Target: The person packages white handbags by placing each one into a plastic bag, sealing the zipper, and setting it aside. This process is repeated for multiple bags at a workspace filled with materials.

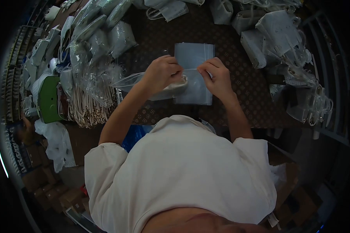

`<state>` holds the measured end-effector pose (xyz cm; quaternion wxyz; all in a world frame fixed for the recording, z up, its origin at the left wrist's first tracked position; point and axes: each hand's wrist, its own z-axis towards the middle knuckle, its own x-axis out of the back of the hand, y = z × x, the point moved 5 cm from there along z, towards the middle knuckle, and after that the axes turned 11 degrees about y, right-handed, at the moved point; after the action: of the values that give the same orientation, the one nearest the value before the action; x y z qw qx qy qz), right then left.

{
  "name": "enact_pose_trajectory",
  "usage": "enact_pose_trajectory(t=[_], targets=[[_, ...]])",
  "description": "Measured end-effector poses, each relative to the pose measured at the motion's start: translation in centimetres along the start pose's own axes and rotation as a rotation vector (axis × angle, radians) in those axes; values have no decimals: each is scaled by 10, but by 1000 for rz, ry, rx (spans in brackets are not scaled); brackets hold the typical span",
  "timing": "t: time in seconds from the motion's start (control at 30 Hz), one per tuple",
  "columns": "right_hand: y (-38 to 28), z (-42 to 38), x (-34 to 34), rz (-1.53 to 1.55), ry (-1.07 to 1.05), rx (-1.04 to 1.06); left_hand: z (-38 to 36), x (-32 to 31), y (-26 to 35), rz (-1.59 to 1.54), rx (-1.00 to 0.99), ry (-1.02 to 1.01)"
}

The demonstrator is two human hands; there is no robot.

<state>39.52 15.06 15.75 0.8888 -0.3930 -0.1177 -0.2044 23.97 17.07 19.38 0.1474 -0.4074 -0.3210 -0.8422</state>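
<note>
My left hand (163, 73) is closed, fingers curled in a pinch, beside a small white bag (175, 88) that seems to lie inside a clear plastic bag (130, 81). Opposite it, my right hand (217, 77) pinches the end of a thin strip of clear plastic (189, 70). That strip runs taut between both hands and looks like the plastic bag's edge. Beneath them lies a flat stack of clear plastic sleeves (194, 54). My left fingertips are partly hidden, and the white bag's far side is covered by the hand.
Wrapped white bags (101, 42) are heaped at the left, with a bundle of pale straps (89, 105) ending in metal clasps. A green panel (49, 99) stands at the far left. More wrapped bags (278, 33) fill the right side of the brown patterned table (245, 105).
</note>
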Motion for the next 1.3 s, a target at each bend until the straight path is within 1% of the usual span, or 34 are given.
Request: enact_pose_trajectory(t=[0.07,0.1,0.17,0.27,0.33,0.4,0.43,0.5,0.53,0.6,0.63,0.7,0.73,0.77,0.8,0.87,0.9,0.93,0.97,1.0,1.1,1.13,1.17,1.23,1.3], targets=[[12,-4,6,18,65,-127,-22,22,-21,68,71,33],[14,-4,8,20,61,-125,-36,37,-32,99,134,41],[24,-7,15,25,81,-263,-71,68,-49,144,245,64],[25,-6,15,1,57,-276,-117,103,-64,198,345,117],[22,-5,9,2,44,-278,-135,113,-67,243,401,160],[20,-2,4,3,30,-275,-140,114,-62,263,277,150],[21,1,5,-5,35,-266,-141,114,-63,266,288,162],[20,3,3,-19,25,-254,-142,109,-60,399,125,160],[20,4,3,-34,32,-267,-146,109,-65,394,136,170],[19,3,3,-55,31,-278,-156,101,-77,479,116,55],[19,2,3,-47,45,-295,-158,98,-80,474,117,60],[23,-3,3,-41,59,-310,-175,94,-109,-33,701,164],[32,-10,5,8,117,-368,-176,88,-112,-31,702,167],[42,-18,6,60,176,-425,-171,78,-111,-506,658,325],[50,-28,4,68,174,-423,-169,67,-110,-977,583,477],[79,-60,4,34,239,-729,-172,17,-108,-396,347,215],[91,-72,3,49,228,-722,-176,-10,-105,-508,496,200],[106,-90,-1,33,124,-826,-177,-31,-98,-619,648,189],[117,-107,-7,15,13,-926,-169,-33,-90,-544,573,269],[118,-118,-12,47,27,-944,-162,-32,-84,-464,498,349],[113,-137,-27,93,16,-1003,-161,-14,-78,-388,502,453],[109,-138,-33,117,-16,-985,-164,-2,-80,-443,578,492],[107,-141,-36,98,-22,-1014,-172,10,-89,-417,588,514],[105,-146,-39,84,-38,-1036,-198,50,-111,-326,688,707],[109,-153,-41,93,-31,-1070,-235,102,-131,-370,1001,900]])
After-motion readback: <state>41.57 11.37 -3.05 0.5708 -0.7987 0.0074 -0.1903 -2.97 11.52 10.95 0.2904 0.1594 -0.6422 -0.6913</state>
